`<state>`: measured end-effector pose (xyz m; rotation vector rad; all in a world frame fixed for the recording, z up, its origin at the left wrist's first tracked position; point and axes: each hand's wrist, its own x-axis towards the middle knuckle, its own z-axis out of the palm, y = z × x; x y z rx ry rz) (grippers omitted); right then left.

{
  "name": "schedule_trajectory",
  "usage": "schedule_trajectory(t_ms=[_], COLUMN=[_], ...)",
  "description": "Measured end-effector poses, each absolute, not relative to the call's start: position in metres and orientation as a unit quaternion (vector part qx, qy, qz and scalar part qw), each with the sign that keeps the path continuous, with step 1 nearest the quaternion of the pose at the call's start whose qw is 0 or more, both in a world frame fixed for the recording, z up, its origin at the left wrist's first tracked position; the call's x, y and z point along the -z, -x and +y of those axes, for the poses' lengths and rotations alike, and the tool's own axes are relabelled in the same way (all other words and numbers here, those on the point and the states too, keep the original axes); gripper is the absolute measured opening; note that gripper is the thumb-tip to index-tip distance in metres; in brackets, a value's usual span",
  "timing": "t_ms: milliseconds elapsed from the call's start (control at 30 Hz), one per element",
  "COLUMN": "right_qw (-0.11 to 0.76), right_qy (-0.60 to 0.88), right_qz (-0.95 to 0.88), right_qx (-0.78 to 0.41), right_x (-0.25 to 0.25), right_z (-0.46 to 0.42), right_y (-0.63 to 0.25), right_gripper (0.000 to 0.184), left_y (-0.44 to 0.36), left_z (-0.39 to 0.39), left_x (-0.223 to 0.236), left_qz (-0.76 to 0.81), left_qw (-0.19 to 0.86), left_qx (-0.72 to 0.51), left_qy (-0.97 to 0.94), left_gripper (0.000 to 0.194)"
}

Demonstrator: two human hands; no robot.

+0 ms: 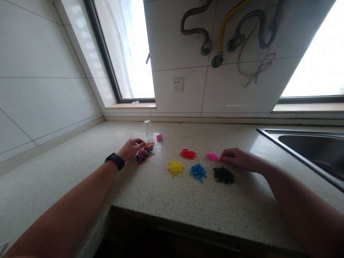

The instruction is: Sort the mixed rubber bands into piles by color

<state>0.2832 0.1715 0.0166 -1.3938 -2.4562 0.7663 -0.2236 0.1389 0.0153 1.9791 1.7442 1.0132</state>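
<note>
My left hand (pixel 132 147), with a dark watch on the wrist, rests at the upper left edge of a mixed pile of small coloured bands (pixel 145 153). Its fingers are drawn together against the pile; what they hold is too small to make out. At the right edge of a pink pile of bands (pixel 213 156) is my right hand (pixel 232 157), thumb and fingers pinched, their contents hidden. Nearby lie a red pile (pixel 188 154), a yellow pile (pixel 175 168), a blue pile (pixel 198 172) and a black pile (pixel 224 175), each of one colour.
A clear bottle (pixel 147 130) stands behind the mixed pile, with a small pink object (pixel 159 137) beside it. A metal sink (pixel 271 133) is set into the speckled counter (pixel 150 193) at the right. Hoses and a socket (pixel 177 84) are on the tiled wall.
</note>
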Motion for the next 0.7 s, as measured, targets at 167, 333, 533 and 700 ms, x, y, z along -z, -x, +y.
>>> schedule_trajectory(t_ms=[167, 333, 533, 700], right_qw=[0.105, 0.106, 0.107, 0.105], right_qy=[0.479, 0.473, 0.481, 0.483], right_qz=[-0.833, -0.836, -0.832, -0.830], right_qx=[-0.255, -0.258, -0.257, -0.257], right_x=[-0.018, -0.019, -0.021, -0.022], right_z=[0.171, 0.170, 0.169, 0.167], right_y=[-0.283, -0.282, -0.281, -0.280], right_gripper=[0.050, 0.048, 0.047, 0.048], left_y=[0.215, 0.205, 0.202, 0.210], left_z=[0.138, 0.138, 0.137, 0.139], left_x=[-0.015, -0.015, -0.016, -0.013], left_qz=[0.595, 0.572, 0.557, 0.576], left_qw=[0.215, 0.281, 0.308, 0.271], left_qx=[-0.417, -0.468, -0.485, -0.481], left_qy=[-0.652, -0.612, -0.599, -0.602], left_gripper=[0.044, 0.045, 0.044, 0.047])
